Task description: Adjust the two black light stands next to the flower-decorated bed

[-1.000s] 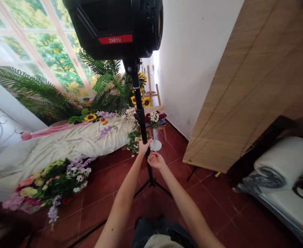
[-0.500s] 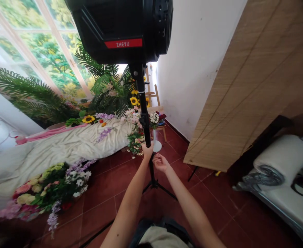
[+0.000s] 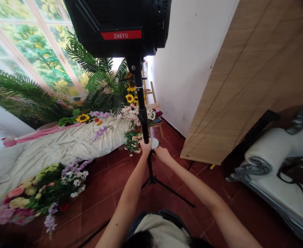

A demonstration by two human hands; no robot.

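A black studio light (image 3: 120,31) with a red ZHEYU label tops a black light stand (image 3: 142,100), directly in front of me. My left hand (image 3: 145,147) is wrapped around the stand's pole at about mid-height. Just right of the pole and slightly lower, my right hand (image 3: 162,154) is closed, its fingertips pinched together at the pole's side. Whatever those fingertips hold, perhaps a small part on the stand, is hidden. Below, the stand's legs (image 3: 176,194) spread over the red tiled floor (image 3: 100,186).
On the left, a bed with a cream cover (image 3: 105,132) has a large bouquet (image 3: 38,193) in front. Palm leaves (image 3: 100,75) and sunflowers (image 3: 129,98) stand behind. To the right are a hanging bamboo blind (image 3: 218,103) and a white sofa (image 3: 267,151) with a dark bag (image 3: 302,172).
My right hand has turned from palm up to knuckles up, and its elbow has swung outward. My left hand keeps its hold on the pole. The view has shifted slightly right.
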